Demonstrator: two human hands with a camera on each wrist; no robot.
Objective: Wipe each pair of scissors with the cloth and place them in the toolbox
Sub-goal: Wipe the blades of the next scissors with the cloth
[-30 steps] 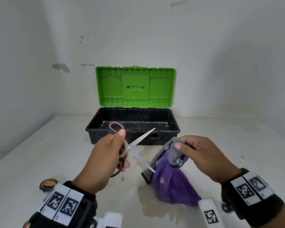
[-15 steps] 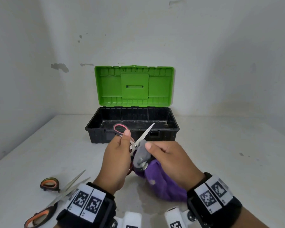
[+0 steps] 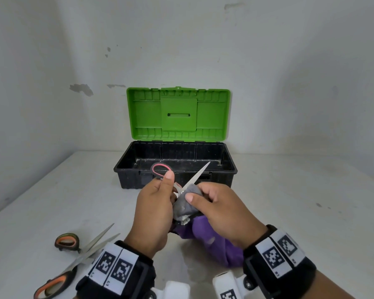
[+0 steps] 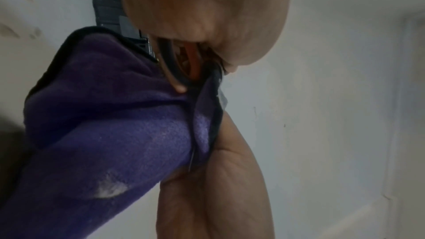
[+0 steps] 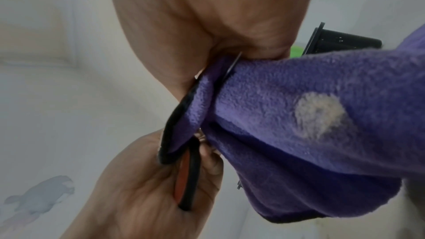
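My left hand (image 3: 158, 203) grips the handles of the pink-and-black scissors (image 3: 194, 177), which are spread open with one blade pointing up toward the toolbox. My right hand (image 3: 212, 203) pinches the purple and grey cloth (image 3: 212, 240) around the other blade, near the pivot. In the right wrist view the cloth (image 5: 299, 115) folds over that blade and the left hand's fingers (image 5: 142, 184) curl round the black handle (image 5: 187, 179). The left wrist view shows the cloth (image 4: 110, 115) hanging below the handle loop (image 4: 170, 61). The black toolbox (image 3: 175, 167) stands open just behind, green lid (image 3: 177, 114) upright.
A second pair of scissors with orange-and-black handles (image 3: 78, 251) lies open on the white table (image 3: 300, 212) at the near left, beside my left wrist. The walls close in behind the toolbox and on the left.
My right hand has brought the cloth over to the scissors and closed it round the lower blade. Both hands have drawn together in front of the toolbox.
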